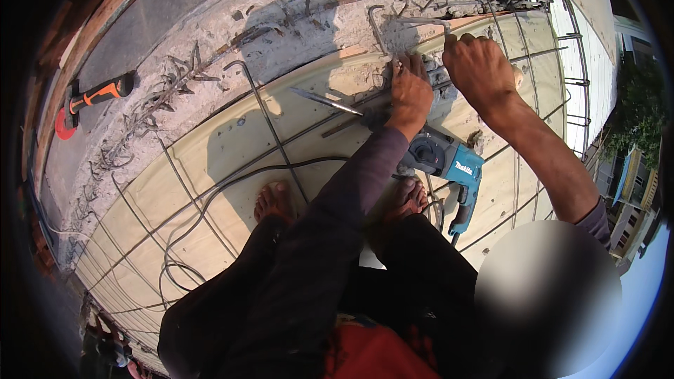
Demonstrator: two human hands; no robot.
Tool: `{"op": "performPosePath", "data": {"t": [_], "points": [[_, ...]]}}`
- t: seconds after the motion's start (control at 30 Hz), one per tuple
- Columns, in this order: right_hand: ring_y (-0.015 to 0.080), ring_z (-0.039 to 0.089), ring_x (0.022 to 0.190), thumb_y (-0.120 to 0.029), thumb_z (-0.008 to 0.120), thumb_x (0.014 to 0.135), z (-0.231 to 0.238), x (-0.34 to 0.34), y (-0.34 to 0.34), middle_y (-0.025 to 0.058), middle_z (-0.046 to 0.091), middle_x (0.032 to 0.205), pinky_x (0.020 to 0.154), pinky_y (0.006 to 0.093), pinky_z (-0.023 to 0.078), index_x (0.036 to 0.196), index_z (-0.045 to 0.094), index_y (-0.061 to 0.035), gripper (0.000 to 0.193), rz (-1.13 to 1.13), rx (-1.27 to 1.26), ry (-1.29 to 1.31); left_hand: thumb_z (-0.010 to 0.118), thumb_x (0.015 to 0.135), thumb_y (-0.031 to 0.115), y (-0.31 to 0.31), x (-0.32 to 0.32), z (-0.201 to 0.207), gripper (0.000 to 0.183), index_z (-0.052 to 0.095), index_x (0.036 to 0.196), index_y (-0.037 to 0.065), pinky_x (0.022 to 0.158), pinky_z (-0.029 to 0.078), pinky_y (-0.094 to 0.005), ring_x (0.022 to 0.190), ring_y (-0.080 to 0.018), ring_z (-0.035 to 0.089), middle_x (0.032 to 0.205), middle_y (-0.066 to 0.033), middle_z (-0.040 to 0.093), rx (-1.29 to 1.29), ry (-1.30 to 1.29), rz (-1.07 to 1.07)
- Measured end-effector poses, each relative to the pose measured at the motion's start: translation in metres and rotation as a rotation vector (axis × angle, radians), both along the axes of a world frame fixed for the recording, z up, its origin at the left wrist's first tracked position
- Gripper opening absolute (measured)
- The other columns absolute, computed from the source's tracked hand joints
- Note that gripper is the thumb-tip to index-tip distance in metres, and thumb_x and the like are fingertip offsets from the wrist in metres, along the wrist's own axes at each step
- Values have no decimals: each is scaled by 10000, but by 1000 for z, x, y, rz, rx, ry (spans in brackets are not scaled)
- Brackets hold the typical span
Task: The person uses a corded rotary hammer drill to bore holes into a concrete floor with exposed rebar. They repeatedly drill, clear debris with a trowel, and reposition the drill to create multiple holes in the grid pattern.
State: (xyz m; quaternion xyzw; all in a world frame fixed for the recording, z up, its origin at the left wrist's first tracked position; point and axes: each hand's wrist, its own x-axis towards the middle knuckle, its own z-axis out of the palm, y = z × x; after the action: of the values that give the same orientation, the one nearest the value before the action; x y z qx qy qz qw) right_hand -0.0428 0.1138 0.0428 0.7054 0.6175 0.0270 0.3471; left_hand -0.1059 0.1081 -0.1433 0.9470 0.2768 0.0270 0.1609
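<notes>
My right hand (479, 70) is closed in a fist around the bent end of a thin steel bar (421, 21) at the edge of the broken concrete. To its left, my left hand (411, 95) reaches down with its fingers curled together beside the foot of a hooked rebar (375, 28); what its fingertips hold is hidden. Beneath my left wrist lies a teal and black rotary hammer (446, 158). Its long chisel bit (324, 100) points to the left, and its handle (463, 207) points toward me.
Crossing rebars (263, 112) form a grid over cream sheeting (232, 144), where my bare feet stand. A black cable (239, 174) loops across it. Bent rebar ends jut from the rough concrete ledge (302, 42). An orange and black angle grinder (102, 93) with a red disc lies far left.
</notes>
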Motion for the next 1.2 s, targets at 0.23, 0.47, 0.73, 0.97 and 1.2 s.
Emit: {"op": "performPosePath", "data": {"t": [0.23, 0.47, 0.73, 0.97, 1.2], "points": [[231, 664, 746, -116, 534, 848, -51, 21, -7, 89, 660, 780, 624, 321, 524, 873, 657, -57, 139, 71, 45, 24, 412, 892, 189, -9, -2, 4, 476, 492, 1293, -54, 1110, 233, -437, 1306, -339, 353, 1360, -199, 459, 63, -81, 16], [180, 671, 788, -139, 553, 847, 26, 14, 15, 31, 656, 764, 639, 304, 523, 846, 677, -112, 127, 175, 5, -84, 455, 863, 173, 1, -1, 2, 436, 549, 1222, -56, 1089, 265, -425, 1217, -316, 423, 1238, -166, 524, -123, -139, 52], [197, 684, 790, -139, 595, 812, -56, 10, -2, 54, 686, 837, 598, 326, 531, 848, 700, -116, 113, -14, 0, -68, 417, 900, 199, -1, 8, 16, 514, 436, 1330, -82, 1114, 203, -461, 1263, -354, 384, 1321, -196, 482, -213, -92, -12], [232, 691, 738, -154, 515, 871, 16, 26, -13, 93, 679, 768, 634, 335, 541, 841, 657, -96, 156, -22, 134, 0, 444, 891, 237, 5, 6, 23, 531, 465, 1311, -88, 1111, 189, -479, 1308, -380, 331, 1357, -209, 449, -175, 72, -50], [188, 689, 791, -130, 535, 853, -32, 44, -16, 60, 685, 805, 636, 317, 534, 826, 665, -99, 136, -111, 45, -11, 541, 891, 345, 4, 5, 21, 606, 459, 1300, -95, 1112, 200, -486, 1272, -384, 349, 1312, -216, 448, -134, 49, -60]]}}
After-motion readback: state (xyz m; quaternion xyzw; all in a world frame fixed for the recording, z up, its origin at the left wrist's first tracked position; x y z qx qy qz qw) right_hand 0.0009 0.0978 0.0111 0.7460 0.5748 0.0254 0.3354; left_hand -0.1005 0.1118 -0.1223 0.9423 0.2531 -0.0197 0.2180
